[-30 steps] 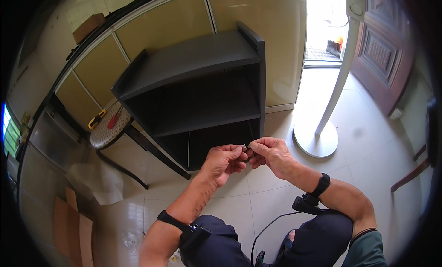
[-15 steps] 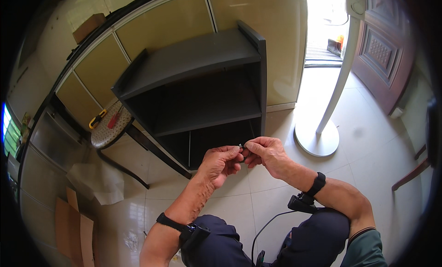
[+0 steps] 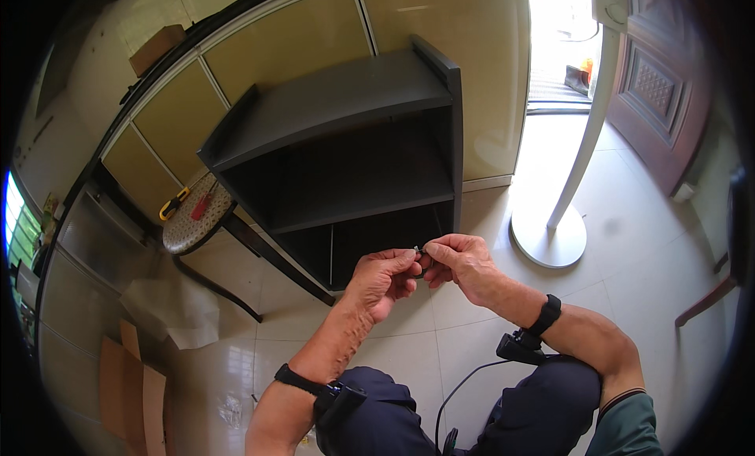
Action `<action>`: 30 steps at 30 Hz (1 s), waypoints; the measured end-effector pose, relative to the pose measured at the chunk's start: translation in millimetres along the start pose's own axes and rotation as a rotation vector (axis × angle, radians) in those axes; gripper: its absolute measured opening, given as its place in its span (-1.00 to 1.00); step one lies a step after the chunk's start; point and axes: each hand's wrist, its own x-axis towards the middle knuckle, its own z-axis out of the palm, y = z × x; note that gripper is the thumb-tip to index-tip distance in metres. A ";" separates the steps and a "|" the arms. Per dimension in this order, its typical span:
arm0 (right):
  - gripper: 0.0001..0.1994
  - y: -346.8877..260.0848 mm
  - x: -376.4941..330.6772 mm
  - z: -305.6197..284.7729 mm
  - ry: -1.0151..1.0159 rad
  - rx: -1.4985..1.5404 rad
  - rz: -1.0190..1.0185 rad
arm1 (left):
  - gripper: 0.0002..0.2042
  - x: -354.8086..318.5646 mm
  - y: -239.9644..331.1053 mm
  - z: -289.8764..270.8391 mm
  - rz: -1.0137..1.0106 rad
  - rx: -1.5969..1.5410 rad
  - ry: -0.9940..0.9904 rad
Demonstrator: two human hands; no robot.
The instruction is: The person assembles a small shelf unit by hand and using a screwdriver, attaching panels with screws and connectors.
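Small light-coloured piece (image 3: 417, 249), pinched between the fingertips, sits in front of the low opening of a dark grey cabinet (image 3: 354, 102), as seen from above. The left hand (image 3: 383, 281) has its thumb pressed down on the curled forefinger, closed on the piece. The right hand (image 3: 464, 263) has thumb and forefinger drawn together at the piece's other side, where something darker shows; it seems to have hold there too, its remaining fingers loosely curled. The exact shape of the piece is too small to tell.

Little has changed over the last half second. The cabinet and the stool (image 3: 185, 224) sit slightly further right in the view, so the head has probably shifted, while both hands keep nearly the same pose. Whether the piece has turned cannot be told. That suggests the work is fine fingertip handling, with the piece kept between both hands and apart from the cabinet. A yellow-and-black cutter (image 3: 174, 204) and a red-handled tool (image 3: 203, 205) lie on the stool, untouched.
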 end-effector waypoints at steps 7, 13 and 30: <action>-0.79 3.9 5.4 0.4 -0.004 0.015 0.008 | -0.87 2.9 -0.5 -2.7 0.000 -0.018 0.001; -0.79 4.9 6.5 0.8 0.004 0.006 0.011 | -0.87 3.6 -0.9 -1.5 -0.003 -0.033 0.018; -0.76 8.6 10.4 -2.8 -0.026 0.029 0.023 | -0.88 9.5 -2.5 -0.1 -0.021 -0.065 0.066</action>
